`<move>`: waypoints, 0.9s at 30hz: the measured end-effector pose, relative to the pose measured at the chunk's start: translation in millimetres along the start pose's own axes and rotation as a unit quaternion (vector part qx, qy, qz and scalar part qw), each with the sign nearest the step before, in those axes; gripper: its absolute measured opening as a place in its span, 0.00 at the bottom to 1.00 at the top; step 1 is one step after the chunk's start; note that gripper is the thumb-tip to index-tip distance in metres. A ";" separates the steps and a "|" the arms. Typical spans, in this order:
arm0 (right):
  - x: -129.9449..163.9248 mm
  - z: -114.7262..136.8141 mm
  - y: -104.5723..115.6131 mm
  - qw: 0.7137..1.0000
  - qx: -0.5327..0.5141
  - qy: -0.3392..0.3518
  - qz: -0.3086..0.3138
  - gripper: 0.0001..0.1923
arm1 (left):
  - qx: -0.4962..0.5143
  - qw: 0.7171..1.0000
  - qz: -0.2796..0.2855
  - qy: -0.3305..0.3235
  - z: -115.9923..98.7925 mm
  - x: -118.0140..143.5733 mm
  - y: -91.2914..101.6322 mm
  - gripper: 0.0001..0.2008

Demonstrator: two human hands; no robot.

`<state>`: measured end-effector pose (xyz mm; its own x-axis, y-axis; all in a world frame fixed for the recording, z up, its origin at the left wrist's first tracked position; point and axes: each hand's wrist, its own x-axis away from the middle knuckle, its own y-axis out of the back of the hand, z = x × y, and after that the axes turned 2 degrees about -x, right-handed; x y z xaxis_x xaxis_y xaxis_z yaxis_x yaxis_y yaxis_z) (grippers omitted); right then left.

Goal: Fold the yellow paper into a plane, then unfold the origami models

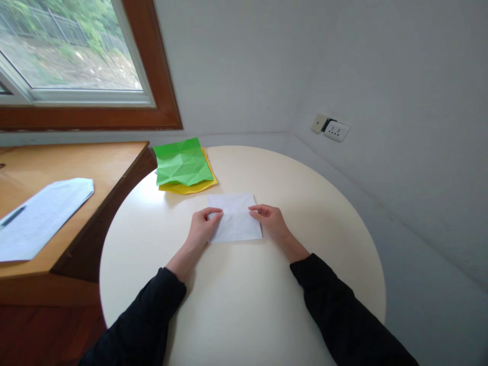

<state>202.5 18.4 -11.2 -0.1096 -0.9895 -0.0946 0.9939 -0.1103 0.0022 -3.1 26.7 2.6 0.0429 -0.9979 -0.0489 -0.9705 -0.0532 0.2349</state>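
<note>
Head view: white paper (235,217) flat on round cream table (244,295), mid-table, near far half. Left hand (203,227) on paper's left edge, fingers curled, pinching edge. Right hand (270,217) on right edge, fingertips pressing paper down. Green creased sheet (183,161) atop yellow sheet (190,187), beyond paper, apart. Wooden desk (57,168) left, printed page (38,216) with pen (12,216).

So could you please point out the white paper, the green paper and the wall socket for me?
white paper (235,219), head view, on its bare middle between the hands.
green paper (183,162), head view, on its creased centre.
wall socket (336,130), head view, on its white faceplate.
</note>
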 end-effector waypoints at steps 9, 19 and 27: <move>5.2 0.8 -6.0 0.991 0.121 0.065 0.004 0.14 | -0.168 0.982 -0.001 -0.087 -3.6 2.4 2.4 0.12; 26.0 19.9 -24.5 0.933 0.285 0.217 -0.018 0.13 | -0.273 0.950 0.025 -0.150 -17.4 20.0 -1.4 0.13; 39.4 30.9 -35.4 0.887 0.412 0.208 -0.026 0.16 | -0.346 0.926 -0.007 -0.154 -24.5 26.4 -5.6 0.12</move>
<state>162.6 -19.6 15.8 0.0299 -0.8794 -0.4751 0.6221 -0.3556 0.6975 9.2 -0.3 23.8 -0.1190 -0.9448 -0.3052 -0.5824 -0.1826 0.7922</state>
